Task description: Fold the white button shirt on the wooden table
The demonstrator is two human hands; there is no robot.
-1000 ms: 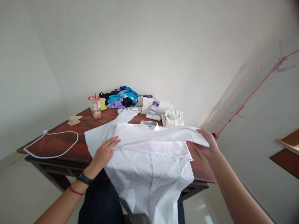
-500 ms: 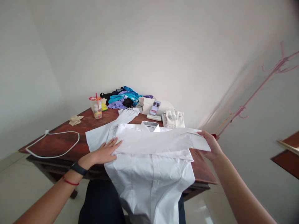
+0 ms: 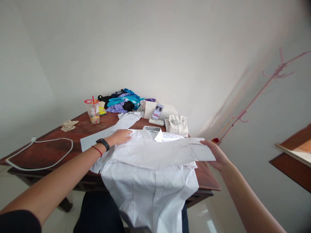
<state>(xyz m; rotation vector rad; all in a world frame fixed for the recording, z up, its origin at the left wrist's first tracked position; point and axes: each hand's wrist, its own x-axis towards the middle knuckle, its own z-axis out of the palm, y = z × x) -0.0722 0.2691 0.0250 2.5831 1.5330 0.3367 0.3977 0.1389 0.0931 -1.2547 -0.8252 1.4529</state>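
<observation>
A white button-up shirt (image 3: 150, 178) lies on the table, its front with the button line upward and its lower part hanging over the near edge toward my lap. The collar (image 3: 152, 133) points to the far side. One sleeve (image 3: 165, 150) is laid across the chest, its cuff end held in my right hand (image 3: 216, 155) between thumb and fingers. My left hand (image 3: 121, 136) rests on the shirt near the shoulder left of the collar, fingers stretched out. The other sleeve (image 3: 126, 121) reaches out on the table's far left side.
On the brown table (image 3: 48, 155) are a white cable (image 3: 55, 139), napkins (image 3: 69, 125) and a plastic cup with straw (image 3: 93, 111). Behind stand a clothes pile (image 3: 125, 101), a white box (image 3: 167, 110) and a folded cloth (image 3: 177, 124). A pink coat rack (image 3: 257, 94) leans in view right.
My left hand has moved up across the shirt toward the shoulder near the collar. My right hand still holds the cuff end. The view has shifted slightly to the right.
</observation>
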